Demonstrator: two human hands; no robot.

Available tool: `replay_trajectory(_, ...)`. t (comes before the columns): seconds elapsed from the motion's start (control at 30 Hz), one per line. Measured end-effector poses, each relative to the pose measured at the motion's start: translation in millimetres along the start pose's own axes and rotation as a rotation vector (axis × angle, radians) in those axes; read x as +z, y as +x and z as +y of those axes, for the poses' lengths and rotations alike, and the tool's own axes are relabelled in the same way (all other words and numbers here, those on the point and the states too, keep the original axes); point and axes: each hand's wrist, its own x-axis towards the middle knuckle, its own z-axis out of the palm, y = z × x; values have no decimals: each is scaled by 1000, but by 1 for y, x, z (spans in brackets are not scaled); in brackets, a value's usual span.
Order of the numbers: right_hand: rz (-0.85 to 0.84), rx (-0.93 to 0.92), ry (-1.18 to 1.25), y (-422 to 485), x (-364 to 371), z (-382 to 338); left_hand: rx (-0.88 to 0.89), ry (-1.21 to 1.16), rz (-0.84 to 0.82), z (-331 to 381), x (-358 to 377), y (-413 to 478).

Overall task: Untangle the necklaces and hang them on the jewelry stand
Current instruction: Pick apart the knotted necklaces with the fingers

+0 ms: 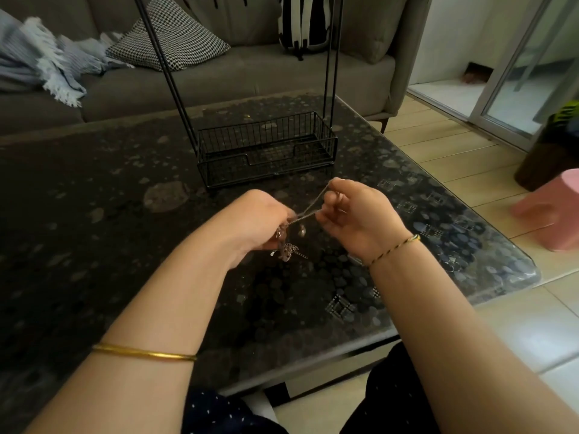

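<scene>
The fingers of both hands are closed on thin chains held above the dark table (pixel 94 189). The left hand (pixel 258 219) is curled around a bunched tangle (pixel 286 247) of necklaces, with small links and a charm dangling below its palm, just over the tabletop. The right hand (pixel 357 211) pinches a chain (pixel 310 205) between thumb and fingertips; two fine strands run taut from the left fist up and right to the right hand's raised fingers. How many necklaces are in the bunch cannot be told.

Nearest the camera, both bare forearms reach in from the bottom edge. A gold bangle (pixel 144 352) sits on the left forearm and a thin cord bracelet (pixel 394 249) on the right wrist. Dark dotted fabric on the person's lap shows below the table's near edge.

Just beyond the hands stands the black wire stand (pixel 266 145): a mesh basket base on the table with thin upright rods rising out of the top of the view. Nothing hangs on the parts that show.

Farther back is a grey sofa (pixel 219 76) with a patterned cushion (pixel 169 36), a pale fringed blanket (pixel 47 64) at the left and a striped bag (pixel 304 23). At the right edge a pink stool (pixel 554 211) stands on the tiled floor.
</scene>
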Motion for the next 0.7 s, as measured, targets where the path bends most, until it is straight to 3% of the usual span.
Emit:
replay_trajectory(0.1,-24,68,195,-2,0,0,-35,-24,71,0,3,1)
replay_trajectory(0.23,0,72,378,-2,-2,-1,-64,-391,188,4,3,4)
replay_trajectory(0.33,28,57,336,-1,-5,0,-70,-546,216,5,1,3)
replay_trajectory(0.57,140,25,352,3,-9,-3,-95,-625,215,1,-7,2)
replay_trajectory(0.7,80,130,75,3,-10,-2,-52,-575,147,0,-8,-1)
